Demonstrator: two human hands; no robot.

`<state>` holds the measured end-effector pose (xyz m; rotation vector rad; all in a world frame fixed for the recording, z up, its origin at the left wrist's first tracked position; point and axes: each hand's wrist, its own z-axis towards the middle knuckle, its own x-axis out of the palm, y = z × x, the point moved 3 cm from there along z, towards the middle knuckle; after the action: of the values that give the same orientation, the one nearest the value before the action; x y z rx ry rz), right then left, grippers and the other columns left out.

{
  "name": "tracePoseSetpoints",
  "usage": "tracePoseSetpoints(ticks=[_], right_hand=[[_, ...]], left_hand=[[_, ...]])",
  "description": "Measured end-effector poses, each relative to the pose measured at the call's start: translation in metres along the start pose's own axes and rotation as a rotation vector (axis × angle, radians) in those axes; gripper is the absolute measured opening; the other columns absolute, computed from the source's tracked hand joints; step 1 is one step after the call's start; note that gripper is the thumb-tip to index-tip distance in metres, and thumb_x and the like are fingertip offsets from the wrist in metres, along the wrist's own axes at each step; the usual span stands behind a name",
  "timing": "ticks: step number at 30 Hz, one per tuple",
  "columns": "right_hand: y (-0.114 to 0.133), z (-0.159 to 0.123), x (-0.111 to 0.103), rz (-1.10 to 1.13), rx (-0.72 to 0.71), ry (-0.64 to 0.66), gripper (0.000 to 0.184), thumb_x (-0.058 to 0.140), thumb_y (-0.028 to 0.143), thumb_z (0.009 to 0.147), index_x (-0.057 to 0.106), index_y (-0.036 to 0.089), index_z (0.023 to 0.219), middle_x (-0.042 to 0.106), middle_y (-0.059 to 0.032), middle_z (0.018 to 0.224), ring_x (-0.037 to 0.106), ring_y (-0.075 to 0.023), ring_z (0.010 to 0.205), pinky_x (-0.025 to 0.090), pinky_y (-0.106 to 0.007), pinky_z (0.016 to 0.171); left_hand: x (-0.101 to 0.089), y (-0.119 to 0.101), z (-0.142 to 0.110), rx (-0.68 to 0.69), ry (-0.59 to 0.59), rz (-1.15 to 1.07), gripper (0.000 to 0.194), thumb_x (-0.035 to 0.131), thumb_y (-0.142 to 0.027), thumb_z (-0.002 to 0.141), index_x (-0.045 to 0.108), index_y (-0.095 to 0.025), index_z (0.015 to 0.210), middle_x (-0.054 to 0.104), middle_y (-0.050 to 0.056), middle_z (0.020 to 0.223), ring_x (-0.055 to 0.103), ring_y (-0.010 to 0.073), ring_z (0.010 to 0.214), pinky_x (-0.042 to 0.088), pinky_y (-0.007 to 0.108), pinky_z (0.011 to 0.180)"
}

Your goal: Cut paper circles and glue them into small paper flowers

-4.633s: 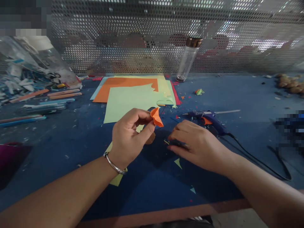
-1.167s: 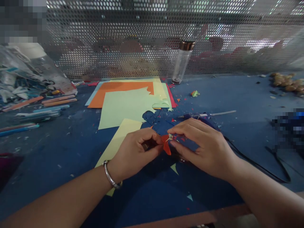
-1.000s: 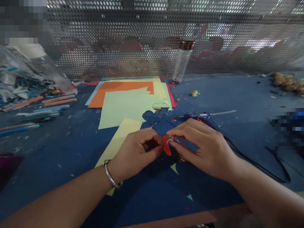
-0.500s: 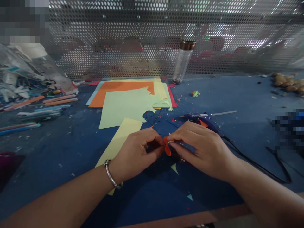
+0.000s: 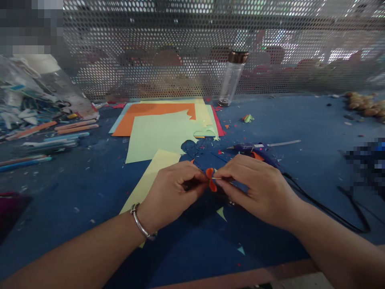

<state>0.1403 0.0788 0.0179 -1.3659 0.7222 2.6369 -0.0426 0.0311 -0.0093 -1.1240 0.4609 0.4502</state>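
Observation:
Between my two hands is a small orange paper piece (image 5: 211, 180) with two rounded lobes, one up and one down. My left hand (image 5: 177, 185) pinches it from the left between thumb and fingers. A thin pale strip or stick (image 5: 216, 178) runs from the orange piece to my right hand (image 5: 255, 180), whose thumb and forefinger pinch its end. Just behind my right hand lies a blue glue gun (image 5: 249, 147) with a clear glue stick coming out of its back. A yellow paper strip (image 5: 153, 172) lies partly under my left forearm.
Coloured paper sheets (image 5: 156, 136) are stacked beyond my hands, with cut scraps around them. A clear bottle (image 5: 231, 80) stands by the perforated metal panel (image 5: 192, 48). Markers (image 5: 63, 138) lie at left. The glue gun's black cord (image 5: 319, 208) curves past my right forearm.
The orange piece has turned, so both its lobes now show more clearly. My right fingers have drawn back slightly from it, exposing the pale strip. The rest looks unchanged.

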Motion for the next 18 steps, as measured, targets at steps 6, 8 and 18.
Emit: tracePoseSetpoints(ticks=[6, 8, 18], right_hand=[[-0.0006, -0.0002, 0.001, -0.002, 0.013, 0.007, 0.01, 0.06, 0.012, 0.094, 0.068, 0.019, 0.092, 0.07, -0.0028, 0.08, 0.063, -0.0158, 0.075, 0.051, -0.03, 0.075], [-0.0002, 0.0002, 0.0009, 0.005, 0.017, 0.01, 0.011, 0.06, 0.012, 0.094, 0.068, 0.018, 0.091, 0.07, -0.0026, 0.08, 0.063, -0.0155, 0.075, 0.051, -0.029, 0.074], [-0.0023, -0.0008, 0.0012, 0.026, 0.081, -0.006, 0.012, 0.063, 0.011, 0.091, 0.07, 0.018, 0.097, 0.073, -0.0026, 0.083, 0.068, -0.0148, 0.076, 0.053, -0.027, 0.073]], left_hand=[[-0.0016, -0.0016, -0.001, 0.103, -0.052, 0.118, 0.012, 0.068, -0.008, 0.084, 0.071, -0.018, 0.08, 0.073, 0.0, 0.08, 0.066, 0.0105, 0.072, 0.053, 0.024, 0.074], [-0.0015, -0.0014, -0.0021, 0.124, -0.067, 0.153, 0.012, 0.067, -0.009, 0.086, 0.072, -0.018, 0.082, 0.074, 0.0, 0.082, 0.066, 0.0114, 0.074, 0.052, 0.025, 0.072], [-0.0032, -0.0044, -0.003, 0.138, -0.097, 0.137, 0.015, 0.067, -0.006, 0.084, 0.074, -0.019, 0.084, 0.075, 0.0, 0.084, 0.068, 0.0111, 0.076, 0.053, 0.022, 0.069]])
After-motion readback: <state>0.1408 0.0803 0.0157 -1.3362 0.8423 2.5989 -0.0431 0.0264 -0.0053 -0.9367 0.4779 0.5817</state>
